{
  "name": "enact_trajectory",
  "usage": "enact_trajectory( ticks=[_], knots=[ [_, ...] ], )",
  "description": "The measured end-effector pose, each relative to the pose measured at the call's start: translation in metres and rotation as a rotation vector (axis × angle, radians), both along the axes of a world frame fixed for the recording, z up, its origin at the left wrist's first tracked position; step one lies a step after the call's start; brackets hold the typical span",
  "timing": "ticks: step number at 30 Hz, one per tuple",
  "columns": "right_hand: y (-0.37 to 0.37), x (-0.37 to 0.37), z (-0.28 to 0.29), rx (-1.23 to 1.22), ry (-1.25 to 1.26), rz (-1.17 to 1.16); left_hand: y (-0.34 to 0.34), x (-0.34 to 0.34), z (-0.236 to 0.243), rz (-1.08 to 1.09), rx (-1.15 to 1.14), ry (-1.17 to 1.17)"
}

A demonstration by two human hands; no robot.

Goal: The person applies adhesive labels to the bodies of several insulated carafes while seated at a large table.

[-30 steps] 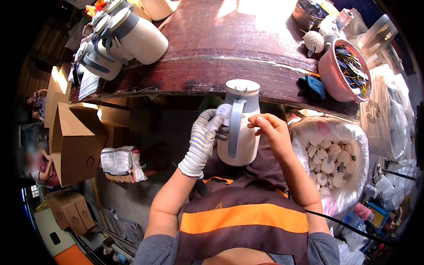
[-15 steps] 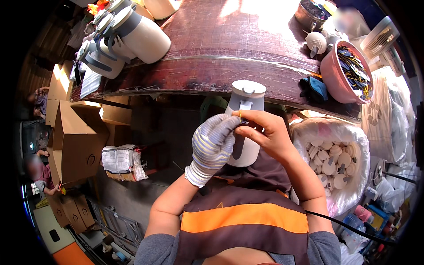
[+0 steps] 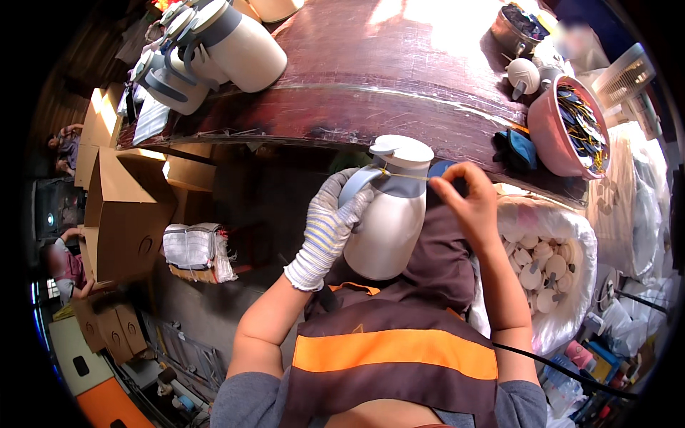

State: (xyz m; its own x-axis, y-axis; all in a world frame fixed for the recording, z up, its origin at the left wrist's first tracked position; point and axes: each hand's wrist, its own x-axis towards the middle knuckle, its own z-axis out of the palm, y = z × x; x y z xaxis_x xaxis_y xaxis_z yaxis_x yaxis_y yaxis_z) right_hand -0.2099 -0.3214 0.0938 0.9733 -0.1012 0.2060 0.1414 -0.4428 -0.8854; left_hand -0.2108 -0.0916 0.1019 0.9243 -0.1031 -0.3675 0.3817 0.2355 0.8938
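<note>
A white vacuum jug (image 3: 389, 232) with a grey collar, white lid and grey handle stands tilted at my lap, below the table edge. My left hand (image 3: 335, 214), in a striped knit glove, is closed round the jug's handle. A thin yellow cord (image 3: 407, 176) runs from the top of the handle across the collar. My bare right hand (image 3: 467, 196) pinches the cord's far end between thumb and finger and holds it taut to the right. Something blue shows just behind those fingertips; I cannot tell what it is.
Several similar jugs (image 3: 246, 53) stand at the table's left. A pink basin (image 3: 549, 135) of dark tags with yellow cords sits at the right, beside a blue-black glove (image 3: 517, 150). A plastic-lined box (image 3: 585, 264) of white lids stands right of me. Cardboard boxes (image 3: 128, 228) and people are left.
The jug has turned so its handle points left. My left hand has moved from the cord to the handle; my right hand has drawn the cord out to the right.
</note>
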Motion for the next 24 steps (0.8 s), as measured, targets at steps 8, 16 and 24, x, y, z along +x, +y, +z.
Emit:
enact_trajectory(
  ticks=[8,16,24],
  knots=[
    [0.053,-0.033,0.000,0.401,0.053,0.317,0.015,0.020,0.030,-0.107,0.234,-0.089],
    [0.034,-0.028,-0.009,0.417,0.081,0.117,0.015,0.010,0.026,0.064,0.329,-0.129],
    [0.034,-0.029,-0.004,0.387,0.069,0.098,0.023,0.005,0.029,-0.095,0.303,-0.102]
  ],
)
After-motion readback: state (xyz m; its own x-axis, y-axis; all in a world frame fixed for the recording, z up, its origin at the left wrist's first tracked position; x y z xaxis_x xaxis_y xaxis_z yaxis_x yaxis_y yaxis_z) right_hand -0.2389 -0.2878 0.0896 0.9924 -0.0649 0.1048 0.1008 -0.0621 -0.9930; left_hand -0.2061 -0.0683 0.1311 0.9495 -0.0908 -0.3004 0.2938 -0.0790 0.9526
